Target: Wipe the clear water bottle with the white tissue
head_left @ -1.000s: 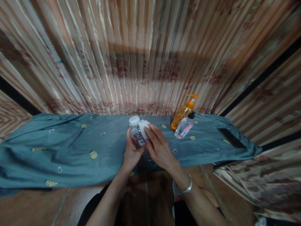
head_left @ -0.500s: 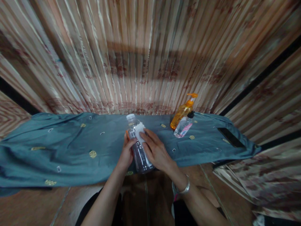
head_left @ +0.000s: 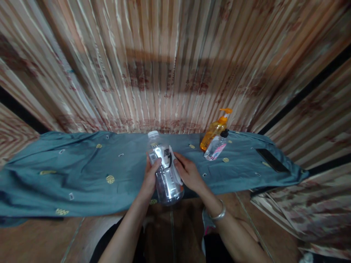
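Note:
A large clear plastic bottle [head_left: 167, 190] with a white cap is tilted over the near edge of the cloth-covered table, its cap end away from me. Black characters show on its silvery front. My left hand [head_left: 150, 175] is wrapped round the bottle's left side, thumb on the front. On the right side, my right hand [head_left: 189, 171] is closed on a thin white wipe [head_left: 176, 171], pressing it along the bottle. Whether it is tissue or cloth I cannot tell. The fingers behind the bottle are hidden.
The table has a blue-green cloth [head_left: 90, 171]. To the right stand an orange pump bottle [head_left: 212, 135] and a small clear black-capped bottle [head_left: 216, 148]. A dark phone [head_left: 272, 160] lies near the right end. A pleated curtain [head_left: 164, 73] hangs behind.
My right hand has moved with the wipe from the bottle's front to its right side. The bottle has turned, so black characters now face me.

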`<state>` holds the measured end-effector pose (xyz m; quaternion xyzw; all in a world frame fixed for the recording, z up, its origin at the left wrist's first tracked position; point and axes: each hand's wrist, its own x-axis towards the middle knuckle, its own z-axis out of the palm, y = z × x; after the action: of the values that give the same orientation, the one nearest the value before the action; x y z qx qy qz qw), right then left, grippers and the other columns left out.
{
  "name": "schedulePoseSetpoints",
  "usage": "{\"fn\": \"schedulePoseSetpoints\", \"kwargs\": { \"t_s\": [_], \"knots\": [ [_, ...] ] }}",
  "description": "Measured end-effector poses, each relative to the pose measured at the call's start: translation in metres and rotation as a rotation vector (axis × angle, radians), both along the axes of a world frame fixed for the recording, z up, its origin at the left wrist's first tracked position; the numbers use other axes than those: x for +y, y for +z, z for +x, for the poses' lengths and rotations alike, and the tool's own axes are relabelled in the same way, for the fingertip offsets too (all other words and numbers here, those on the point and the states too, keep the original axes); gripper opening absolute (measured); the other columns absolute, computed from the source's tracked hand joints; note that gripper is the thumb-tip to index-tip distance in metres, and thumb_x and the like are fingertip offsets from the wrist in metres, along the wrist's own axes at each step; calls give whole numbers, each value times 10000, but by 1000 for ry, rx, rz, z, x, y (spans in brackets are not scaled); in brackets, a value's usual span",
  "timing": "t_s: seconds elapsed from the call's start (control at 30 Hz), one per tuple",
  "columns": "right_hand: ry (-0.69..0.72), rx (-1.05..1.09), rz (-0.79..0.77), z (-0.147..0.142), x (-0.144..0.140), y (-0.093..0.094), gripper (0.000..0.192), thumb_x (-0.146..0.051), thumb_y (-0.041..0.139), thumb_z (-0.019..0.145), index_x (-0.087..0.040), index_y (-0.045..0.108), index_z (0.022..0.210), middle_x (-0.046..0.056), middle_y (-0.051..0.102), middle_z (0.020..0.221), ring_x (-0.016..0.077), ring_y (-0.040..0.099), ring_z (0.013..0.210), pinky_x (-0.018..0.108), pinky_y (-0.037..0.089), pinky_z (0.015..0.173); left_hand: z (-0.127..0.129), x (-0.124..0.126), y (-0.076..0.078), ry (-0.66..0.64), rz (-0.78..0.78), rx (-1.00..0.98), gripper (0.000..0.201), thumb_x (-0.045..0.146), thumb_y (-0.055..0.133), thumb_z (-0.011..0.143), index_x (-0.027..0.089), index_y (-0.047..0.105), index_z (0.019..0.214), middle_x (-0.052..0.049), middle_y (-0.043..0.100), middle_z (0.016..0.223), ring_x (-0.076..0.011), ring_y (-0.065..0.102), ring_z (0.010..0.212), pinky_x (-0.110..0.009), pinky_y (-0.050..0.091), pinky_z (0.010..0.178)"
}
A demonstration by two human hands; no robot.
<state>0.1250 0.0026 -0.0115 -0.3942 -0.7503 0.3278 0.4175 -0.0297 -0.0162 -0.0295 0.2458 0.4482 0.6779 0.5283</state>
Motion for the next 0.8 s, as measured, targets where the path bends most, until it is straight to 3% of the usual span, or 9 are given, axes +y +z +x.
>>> {"fn": "schedulePoseSetpoints", "kwargs": {
  "t_s": [0.17, 0.37, 0.5, 0.63, 0.8],
  "knots": [
    [-79, 44, 94, 3, -1, 10, 468, -342, 542, 986, -204, 605, 1428, 108, 658, 1442, 262, 628, 1329, 431, 475, 1152, 6, -2, 2, 3, 60, -52, 549, 321, 944, 506, 210, 695, 982, 16, 754, 881, -172, 678, 765, -286, 520, 762],
    [-28, 105, -35, 8, 17, -4, 414, -418, 513, 996, -241, 689, 1326, 79, 760, 1279, 260, 720, 1180, 429, 559, 1049, 2, 2, 1, -18, 40, -141, 417, 363, 935, 515, 181, 699, 806, 12, 724, 748, -164, 654, 670, -293, 509, 716],
    [-28, 61, 12, 5, 9, -5, 436, -408, 539, 992, -228, 660, 1370, 97, 713, 1364, 261, 684, 1252, 425, 526, 1100, 3, 5, -2, 26, 49, -167, 405, 422, 923, 550, 205, 694, 803, 25, 725, 752, -172, 677, 724, -284, 511, 743],
    [-27, 38, 105, 2, 0, 4, 460, -390, 550, 993, -201, 630, 1404, 117, 663, 1433, 264, 618, 1343, 422, 474, 1160, 9, 2, -2, 5, 25, -158, 478, 327, 959, 488, 192, 725, 883, 0, 773, 820, -206, 712, 786, -303, 520, 779],
    [-45, 115, 4, 6, 11, 3, 437, -402, 481, 1018, -219, 653, 1376, 81, 731, 1335, 258, 695, 1224, 430, 533, 1089, 9, -2, 1, -71, -10, -163, 498, 334, 988, 410, 155, 734, 799, -24, 769, 737, -213, 709, 690, -318, 541, 721]
  ]
}}
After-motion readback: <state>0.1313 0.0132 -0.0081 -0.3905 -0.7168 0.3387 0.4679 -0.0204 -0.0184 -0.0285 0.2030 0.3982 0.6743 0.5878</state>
